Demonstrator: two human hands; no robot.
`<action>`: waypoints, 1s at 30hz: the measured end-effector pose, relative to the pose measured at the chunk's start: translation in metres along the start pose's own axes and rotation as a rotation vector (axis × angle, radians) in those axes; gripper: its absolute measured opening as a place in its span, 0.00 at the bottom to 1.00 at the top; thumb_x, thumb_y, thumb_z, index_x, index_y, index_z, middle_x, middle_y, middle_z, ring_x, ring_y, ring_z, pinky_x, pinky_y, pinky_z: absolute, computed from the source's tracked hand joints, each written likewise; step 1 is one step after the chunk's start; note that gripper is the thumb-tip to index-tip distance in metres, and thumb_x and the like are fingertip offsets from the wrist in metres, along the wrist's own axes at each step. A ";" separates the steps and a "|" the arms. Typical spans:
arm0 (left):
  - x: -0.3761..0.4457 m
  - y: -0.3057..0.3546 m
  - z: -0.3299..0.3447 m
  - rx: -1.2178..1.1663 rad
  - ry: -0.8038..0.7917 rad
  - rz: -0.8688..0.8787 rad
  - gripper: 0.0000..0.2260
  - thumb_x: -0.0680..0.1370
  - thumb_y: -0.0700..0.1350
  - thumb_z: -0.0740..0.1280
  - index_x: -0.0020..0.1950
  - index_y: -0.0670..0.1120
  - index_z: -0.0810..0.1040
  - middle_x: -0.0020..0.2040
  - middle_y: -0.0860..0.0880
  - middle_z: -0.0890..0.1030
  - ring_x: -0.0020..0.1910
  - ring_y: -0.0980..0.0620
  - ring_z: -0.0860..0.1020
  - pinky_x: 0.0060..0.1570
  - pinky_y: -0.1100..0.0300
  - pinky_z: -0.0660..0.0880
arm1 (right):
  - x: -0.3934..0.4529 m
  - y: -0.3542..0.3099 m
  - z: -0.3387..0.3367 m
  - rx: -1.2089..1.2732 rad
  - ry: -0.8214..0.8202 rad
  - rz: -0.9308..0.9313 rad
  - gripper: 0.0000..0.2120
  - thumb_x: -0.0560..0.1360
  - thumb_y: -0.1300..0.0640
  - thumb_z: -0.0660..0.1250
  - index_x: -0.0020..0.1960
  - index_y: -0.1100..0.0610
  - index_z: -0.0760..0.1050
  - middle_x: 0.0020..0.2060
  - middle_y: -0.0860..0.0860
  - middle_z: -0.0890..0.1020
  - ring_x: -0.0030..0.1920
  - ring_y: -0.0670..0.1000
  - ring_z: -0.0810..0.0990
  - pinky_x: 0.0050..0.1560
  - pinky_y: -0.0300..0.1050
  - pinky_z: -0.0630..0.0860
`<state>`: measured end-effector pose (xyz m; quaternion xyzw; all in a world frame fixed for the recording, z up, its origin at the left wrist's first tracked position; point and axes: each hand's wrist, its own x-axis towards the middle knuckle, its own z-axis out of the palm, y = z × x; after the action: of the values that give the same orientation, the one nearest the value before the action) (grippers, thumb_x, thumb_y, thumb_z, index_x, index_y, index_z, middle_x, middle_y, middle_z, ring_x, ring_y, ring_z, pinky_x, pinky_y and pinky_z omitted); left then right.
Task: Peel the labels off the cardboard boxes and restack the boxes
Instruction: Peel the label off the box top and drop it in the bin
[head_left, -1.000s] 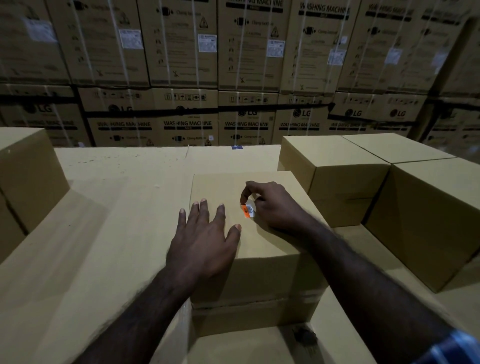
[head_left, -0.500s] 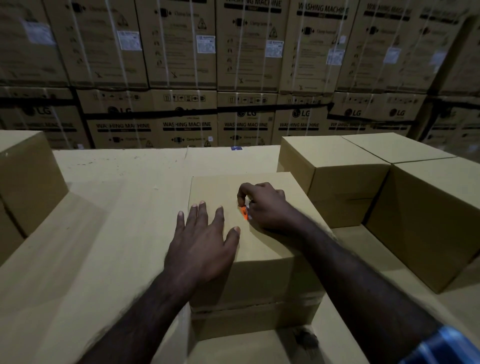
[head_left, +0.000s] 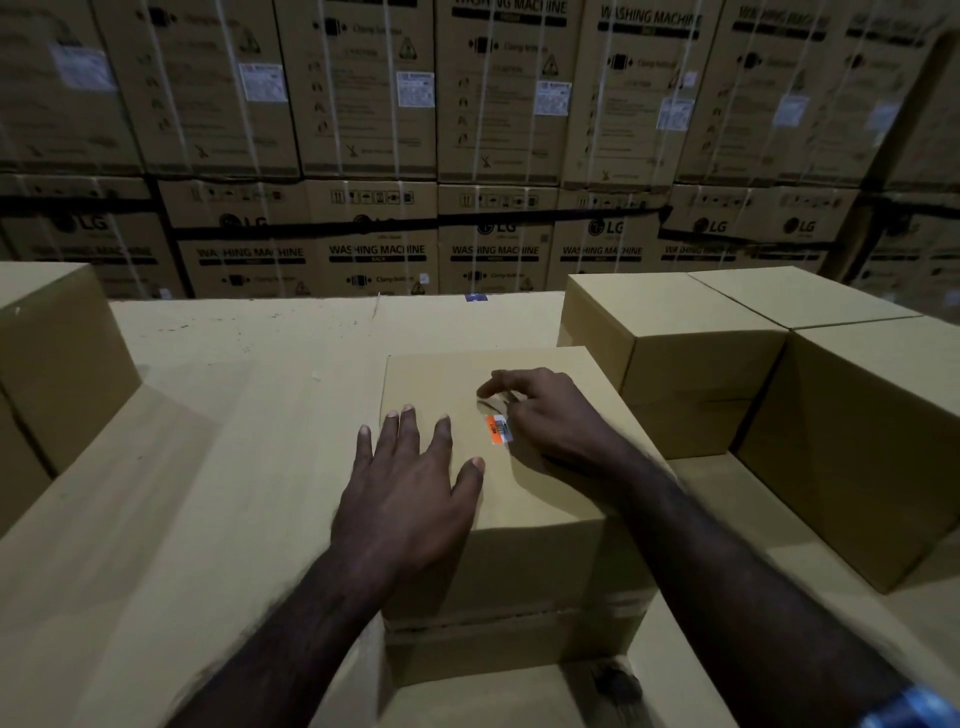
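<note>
While the left hand (head_left: 410, 488) lies flat on the box (head_left: 519, 535), the right hand (head_left: 545, 415) pinches its half-lifted label (head_left: 498, 430); peeling unfinished, restacking not begun.

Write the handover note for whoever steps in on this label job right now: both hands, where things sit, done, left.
Left hand: flat, fingers spread, pressing on top of the centre box to steady it.
Right hand: fingers curled at the orange-and-white label, working its edge; whether it is lifted is unclear.
Things: the label sits on the centre box's top. Two plain boxes stand to the right, another box at the left edge.
Done: nothing confirmed; the label is not off.
Left: peel this label off, check the other boxes for labels, then restack.
</note>
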<state>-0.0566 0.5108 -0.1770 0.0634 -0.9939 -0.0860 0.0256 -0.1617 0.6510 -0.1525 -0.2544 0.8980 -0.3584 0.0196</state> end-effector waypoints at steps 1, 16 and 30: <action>0.000 0.000 0.000 0.000 -0.004 -0.003 0.30 0.80 0.63 0.44 0.80 0.53 0.45 0.80 0.45 0.42 0.78 0.46 0.41 0.75 0.45 0.39 | 0.000 0.000 0.000 -0.012 -0.009 -0.005 0.21 0.75 0.69 0.59 0.62 0.54 0.80 0.69 0.51 0.75 0.68 0.53 0.72 0.52 0.37 0.72; -0.001 -0.001 0.000 -0.013 0.005 0.011 0.30 0.80 0.63 0.43 0.80 0.52 0.45 0.80 0.44 0.43 0.78 0.46 0.41 0.76 0.45 0.39 | -0.008 0.001 0.001 -0.001 0.085 -0.062 0.07 0.74 0.61 0.70 0.50 0.55 0.84 0.63 0.50 0.80 0.65 0.51 0.75 0.61 0.42 0.70; -0.003 -0.001 -0.001 -0.013 0.000 0.014 0.30 0.81 0.63 0.44 0.80 0.52 0.45 0.80 0.44 0.43 0.78 0.46 0.41 0.75 0.45 0.39 | -0.026 0.012 -0.013 0.449 0.001 -0.031 0.06 0.82 0.55 0.57 0.51 0.54 0.72 0.55 0.54 0.82 0.59 0.51 0.80 0.64 0.57 0.74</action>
<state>-0.0533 0.5102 -0.1761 0.0564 -0.9938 -0.0924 0.0266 -0.1472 0.6787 -0.1543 -0.2573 0.7916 -0.5499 0.0698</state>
